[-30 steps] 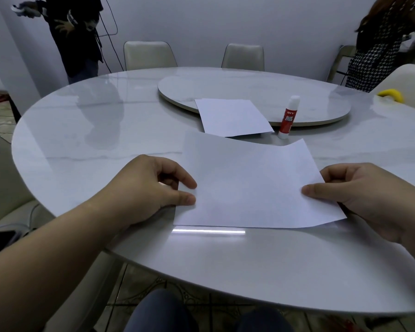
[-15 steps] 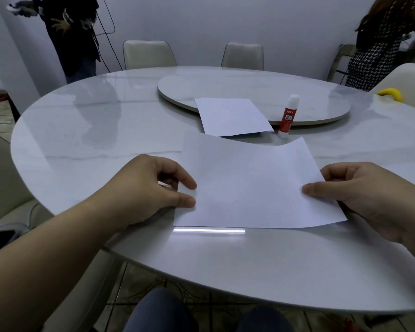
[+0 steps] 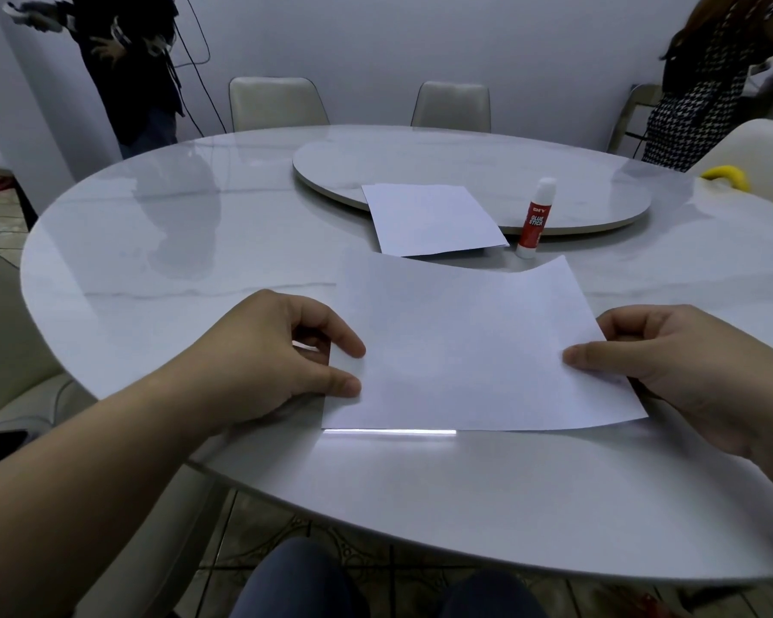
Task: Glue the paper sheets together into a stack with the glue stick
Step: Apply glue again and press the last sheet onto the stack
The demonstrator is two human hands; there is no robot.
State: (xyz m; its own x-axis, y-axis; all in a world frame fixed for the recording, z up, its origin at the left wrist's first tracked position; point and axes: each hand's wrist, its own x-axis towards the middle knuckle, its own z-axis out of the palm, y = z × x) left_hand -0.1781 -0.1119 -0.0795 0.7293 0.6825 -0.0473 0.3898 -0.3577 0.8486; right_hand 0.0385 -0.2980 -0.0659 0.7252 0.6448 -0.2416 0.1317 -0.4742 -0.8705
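A white paper sheet lies in front of me on the round marble table, its far edge slightly lifted. My left hand pinches its left edge between thumb and forefinger. My right hand pinches its right edge. A second white sheet rests farther back, half on the raised turntable. A red-and-white capped glue stick stands upright just right of that sheet, against the turntable's rim.
Two pale chairs stand at the table's far side. A person in dark clothes stands at the back left and another in a checked dress at the back right. A yellow object lies on a white chair at right.
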